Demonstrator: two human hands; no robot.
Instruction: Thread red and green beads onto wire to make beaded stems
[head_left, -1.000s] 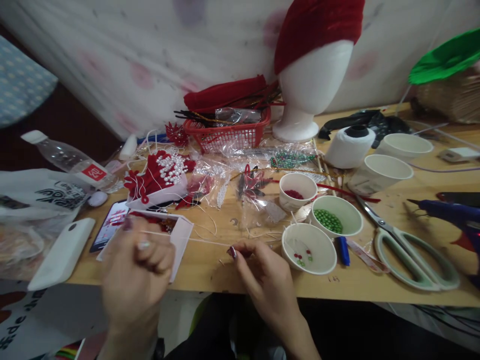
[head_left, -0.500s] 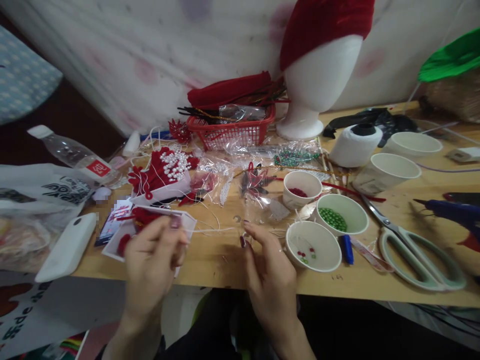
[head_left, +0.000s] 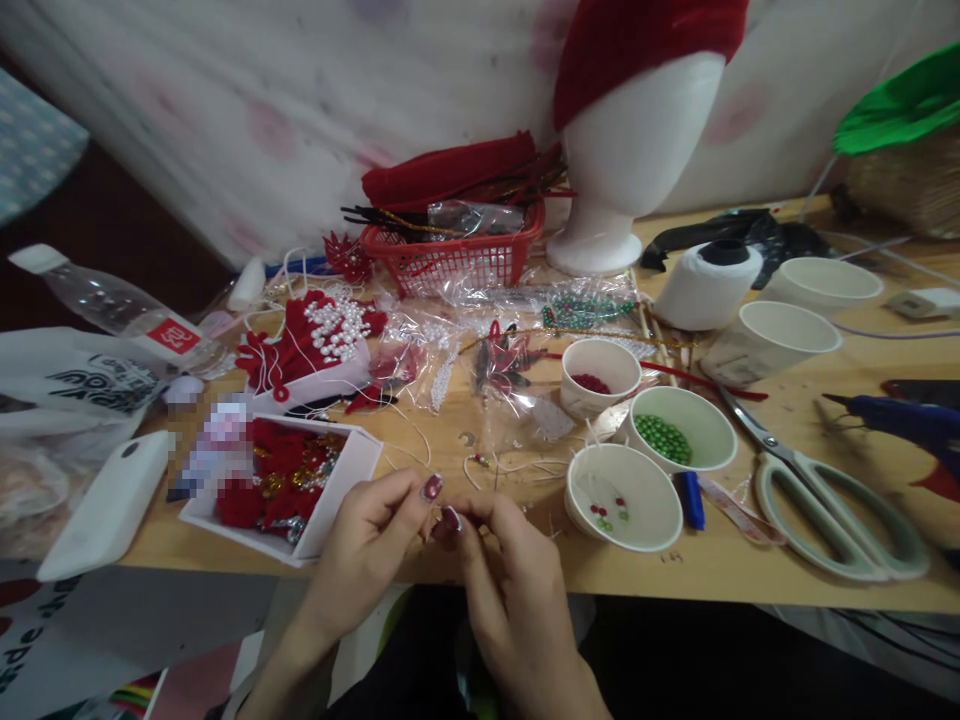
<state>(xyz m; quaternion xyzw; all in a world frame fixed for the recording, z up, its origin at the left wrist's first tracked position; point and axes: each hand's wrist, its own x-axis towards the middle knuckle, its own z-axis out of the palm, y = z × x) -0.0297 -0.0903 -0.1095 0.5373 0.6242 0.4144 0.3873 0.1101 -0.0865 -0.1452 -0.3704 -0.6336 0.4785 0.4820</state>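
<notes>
At the far left edge of the pale wooden bench [head_left: 750, 575], a clear plastic water bottle with a red label [head_left: 112, 310] lies on its side above a white plastic bag with black print [head_left: 75, 385], and a flat white rounded case [head_left: 101, 510] rests near the front left corner. Just right of it sits a shallow white cardboard box filled with red and gold trimmings [head_left: 285, 480], behind which stands a red fabric ornament studded with white pearls [head_left: 319, 335].

At the front edge, near the middle, the left hand [head_left: 367, 555] and the right hand [head_left: 502, 590] meet, fingertips touching, thumbs and forefingers pinched narrowly together on a thin white thread [head_left: 499, 465] that loops away toward the bench's middle with a few small beads on it; what lies between the fingertips is too small to make out.

Right of the hands stand three white paper cups: one with a few red and green beads [head_left: 621, 497] nearest the front edge, one holding green beads [head_left: 675, 430], and one holding dark red beads [head_left: 600, 375]. Behind them, toward the back edge, are a red plastic mesh basket [head_left: 454, 255] and a white foam mannequin head wearing a red velvet cap [head_left: 630, 150]. Further right lie large pale green-handled scissors [head_left: 825, 500] and, at the right edge, a blue glue gun [head_left: 900, 420].
</notes>
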